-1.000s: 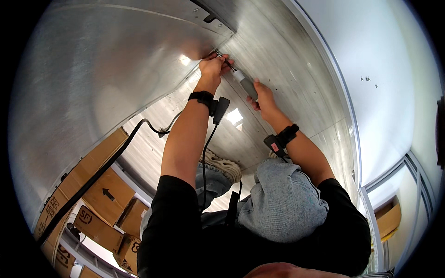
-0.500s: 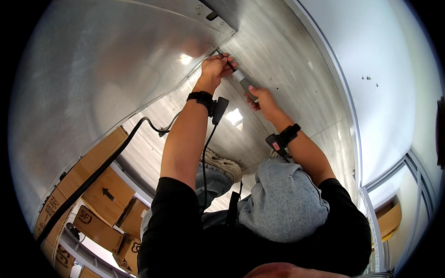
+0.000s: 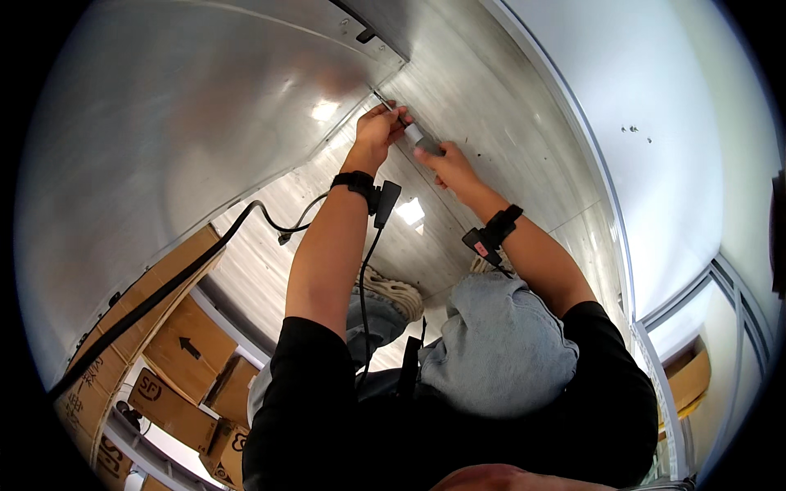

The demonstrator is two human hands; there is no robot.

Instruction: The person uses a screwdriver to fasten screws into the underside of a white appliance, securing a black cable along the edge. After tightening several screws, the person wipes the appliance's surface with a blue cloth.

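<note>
A screwdriver [image 3: 416, 136] with a grey handle points away from me, its thin shaft reaching the lower edge of a large metal panel [image 3: 205, 106]. My right hand [image 3: 454, 169] is closed around the handle, thumb along it. At the shaft, my left hand [image 3: 377, 133] pinches with its fingers close to the panel's edge. The tip and whatever it meets there are too small to make out. Both wrists wear black straps with small black devices.
A thick black cable [image 3: 176, 296] arcs along the left. Cardboard boxes [image 3: 190, 348] are stacked on a rack at lower left. Wood-patterned floor [image 3: 524, 139] runs beneath my hands, and a white panel [image 3: 630, 188] rises on the right. My bent knee [image 3: 503, 344] is close below my right forearm.
My right hand has turned on the handle and shifted slightly up and left, now covering more of it. The left hand stays at the shaft. The view has shifted a little.
</note>
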